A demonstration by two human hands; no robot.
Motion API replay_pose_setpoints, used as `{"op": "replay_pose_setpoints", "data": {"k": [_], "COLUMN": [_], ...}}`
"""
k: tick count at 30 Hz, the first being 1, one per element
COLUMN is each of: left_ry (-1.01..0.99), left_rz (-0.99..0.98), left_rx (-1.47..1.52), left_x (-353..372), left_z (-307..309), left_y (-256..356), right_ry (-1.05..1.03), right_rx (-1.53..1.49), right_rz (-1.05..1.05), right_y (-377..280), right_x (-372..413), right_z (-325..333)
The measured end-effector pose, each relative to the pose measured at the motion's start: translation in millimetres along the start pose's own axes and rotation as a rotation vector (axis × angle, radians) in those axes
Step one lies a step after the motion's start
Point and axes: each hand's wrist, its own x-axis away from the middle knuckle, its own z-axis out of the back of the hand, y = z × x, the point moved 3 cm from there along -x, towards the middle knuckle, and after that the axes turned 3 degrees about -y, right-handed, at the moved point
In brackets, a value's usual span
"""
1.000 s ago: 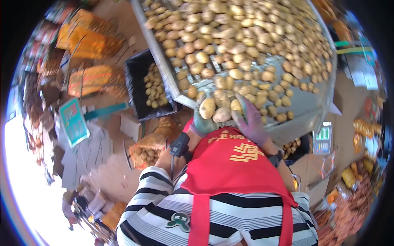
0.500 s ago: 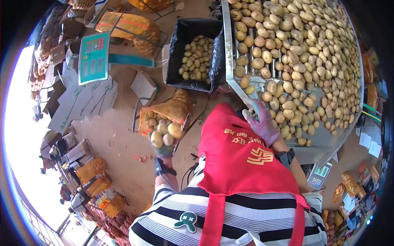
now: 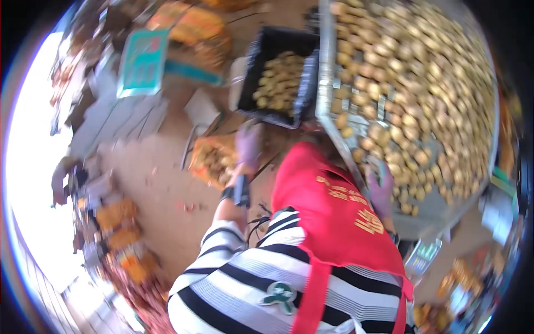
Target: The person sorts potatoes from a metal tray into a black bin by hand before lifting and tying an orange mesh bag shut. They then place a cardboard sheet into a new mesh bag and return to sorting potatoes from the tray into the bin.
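Observation:
My left hand (image 3: pixel 248 146), in a purple-grey glove and blurred by motion, is at the right side of an orange mesh bag (image 3: pixel 201 177). Its fingers point away from me, stretched out, and no potato shows in it. Potatoes (image 3: pixel 214 158) fill the mouth of that bag. At the near left edge of a metal sorting table (image 3: pixel 328 106), my gloved right hand (image 3: pixel 380 186) reaches among the loose potatoes (image 3: pixel 409 119). Blur hides whether its fingers hold one.
A black-lined crate (image 3: pixel 251 83) with potatoes stands left of the table. Beyond the bag are a teal scale (image 3: pixel 142 62) and a full orange mesh sack (image 3: pixel 194 28). Flattened cardboard (image 3: pixel 119 119) lies on the floor at left. Another scale display (image 3: pixel 424 254) sits at lower right.
My left hand held several potatoes at the bag's mouth; they are out of it now, and it has moved up and right. My right hand has moved slightly right and down. The view has shifted.

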Motion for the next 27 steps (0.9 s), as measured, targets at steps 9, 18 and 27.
{"op": "replay_pose_setpoints", "data": {"k": [9,18,27], "left_ry": [0.178,0.503,0.171], "left_rz": [0.311,0.69,0.702], "left_rx": [0.212,0.153,-0.3], "left_x": [133,198,85], "left_z": [-9,130,179], "left_y": [-43,-238,-299], "right_ry": [-0.556,-0.812,-0.641], "right_rx": [-0.353,0.071,-0.006], "right_rz": [0.002,0.19,0.2], "right_y": [-37,25,96], "right_x": [-15,1,-32], "right_z": [-64,-228,-406]}}
